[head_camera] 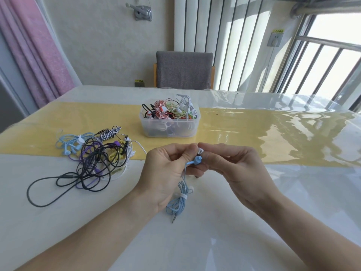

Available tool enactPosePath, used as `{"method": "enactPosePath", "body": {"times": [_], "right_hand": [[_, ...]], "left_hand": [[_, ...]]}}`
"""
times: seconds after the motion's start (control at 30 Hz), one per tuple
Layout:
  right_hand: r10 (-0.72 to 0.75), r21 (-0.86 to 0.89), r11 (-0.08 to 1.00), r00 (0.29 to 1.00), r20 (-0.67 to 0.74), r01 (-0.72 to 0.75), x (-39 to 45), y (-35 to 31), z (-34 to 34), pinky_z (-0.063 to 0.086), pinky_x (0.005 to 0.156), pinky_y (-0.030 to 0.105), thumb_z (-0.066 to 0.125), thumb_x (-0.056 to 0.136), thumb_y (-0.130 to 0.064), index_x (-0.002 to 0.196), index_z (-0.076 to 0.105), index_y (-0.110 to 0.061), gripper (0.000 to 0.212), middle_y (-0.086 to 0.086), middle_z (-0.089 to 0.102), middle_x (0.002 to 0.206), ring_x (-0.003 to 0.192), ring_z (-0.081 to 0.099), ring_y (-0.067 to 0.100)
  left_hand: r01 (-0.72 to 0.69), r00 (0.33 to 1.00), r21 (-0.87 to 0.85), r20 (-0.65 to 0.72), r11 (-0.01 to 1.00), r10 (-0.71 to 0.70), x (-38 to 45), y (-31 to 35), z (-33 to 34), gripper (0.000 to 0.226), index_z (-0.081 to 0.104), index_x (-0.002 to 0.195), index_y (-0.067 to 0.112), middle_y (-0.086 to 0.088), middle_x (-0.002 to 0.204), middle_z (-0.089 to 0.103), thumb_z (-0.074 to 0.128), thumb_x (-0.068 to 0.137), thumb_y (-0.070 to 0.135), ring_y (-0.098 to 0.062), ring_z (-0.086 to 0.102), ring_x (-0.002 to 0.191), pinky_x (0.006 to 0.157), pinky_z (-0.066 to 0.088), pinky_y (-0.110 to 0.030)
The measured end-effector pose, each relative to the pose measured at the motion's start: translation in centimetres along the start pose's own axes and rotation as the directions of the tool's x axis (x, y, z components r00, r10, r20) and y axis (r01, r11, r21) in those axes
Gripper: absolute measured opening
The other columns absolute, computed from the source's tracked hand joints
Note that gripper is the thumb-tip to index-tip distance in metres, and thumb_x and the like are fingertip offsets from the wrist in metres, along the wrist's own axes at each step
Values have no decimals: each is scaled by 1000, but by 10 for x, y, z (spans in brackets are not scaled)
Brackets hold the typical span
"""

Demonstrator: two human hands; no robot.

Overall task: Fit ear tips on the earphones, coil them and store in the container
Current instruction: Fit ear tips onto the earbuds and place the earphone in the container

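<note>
My left hand [166, 173] pinches the stem of a light blue earbud [197, 160]. Its blue cable [178, 200] hangs below in a coil bound by a white tie, with the jack plug [173, 219] on the table. My right hand [232, 169] pinches a small white ear tip [200, 151] at the earbud's nozzle. A second white-tipped bud [191, 188] lies by the coil. The clear plastic container [169, 127] stands behind my hands, filled with several coiled earphones.
A tangled pile of loose earphones [93, 153] in black, purple, blue, yellow and white lies to the left. A yellow runner [254, 137] under a glossy clear cover crosses the white table. A grey chair [184, 69] stands at the far edge.
</note>
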State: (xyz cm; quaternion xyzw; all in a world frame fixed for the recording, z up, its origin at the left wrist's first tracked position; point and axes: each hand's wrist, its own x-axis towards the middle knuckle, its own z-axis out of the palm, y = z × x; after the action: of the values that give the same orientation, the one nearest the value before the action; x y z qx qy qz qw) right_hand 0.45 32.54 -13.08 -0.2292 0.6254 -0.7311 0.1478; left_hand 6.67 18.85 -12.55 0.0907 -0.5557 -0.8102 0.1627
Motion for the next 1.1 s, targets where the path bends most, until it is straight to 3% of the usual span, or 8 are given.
{"method": "enactPosePath", "body": {"times": [0.43,0.57,0.73,0.97,1.1], "right_hand": [[-10,-32,999,1000,3,10,-1,-1,0,54,96,56,76,76,-18,97,80,-6,25,21,75,87,82,72,27],[-78,-160,984,996,-34,72,-3,-3,-1,59,87,47,74,85,-3,94,80,-12,14,13,77,80,74,74,22],[-137,-224,967,988,-67,119,-2,-4,2,61,79,46,73,88,-5,94,79,-10,10,9,77,76,70,75,28],[-264,-346,913,960,-93,217,-3,-4,4,62,67,36,74,86,-3,85,77,-16,14,0,76,72,66,75,23],[-245,-369,902,970,-6,225,-4,-5,1,60,68,27,69,89,0,87,80,-15,19,-2,77,73,68,75,16]], "left_hand": [[0,1000,17,3,1000,0,-3,1,1,14,72,83,2,-13,68,71,63,83,13,-22,67,56,51,52,-21],[21,1000,16,17,1000,-21,-3,2,1,18,72,82,3,-11,67,71,64,77,19,-20,67,55,51,52,-20],[86,996,-11,23,996,-86,-1,2,2,25,72,84,2,-12,70,71,65,73,24,-25,68,62,50,51,-19],[115,993,-59,44,992,-112,-2,3,2,29,67,90,-1,-7,64,70,66,72,22,-16,66,51,50,53,-19],[132,990,-82,55,988,-128,-2,4,1,25,66,87,-2,-9,67,70,65,73,19,-18,69,55,48,51,-18]]}}
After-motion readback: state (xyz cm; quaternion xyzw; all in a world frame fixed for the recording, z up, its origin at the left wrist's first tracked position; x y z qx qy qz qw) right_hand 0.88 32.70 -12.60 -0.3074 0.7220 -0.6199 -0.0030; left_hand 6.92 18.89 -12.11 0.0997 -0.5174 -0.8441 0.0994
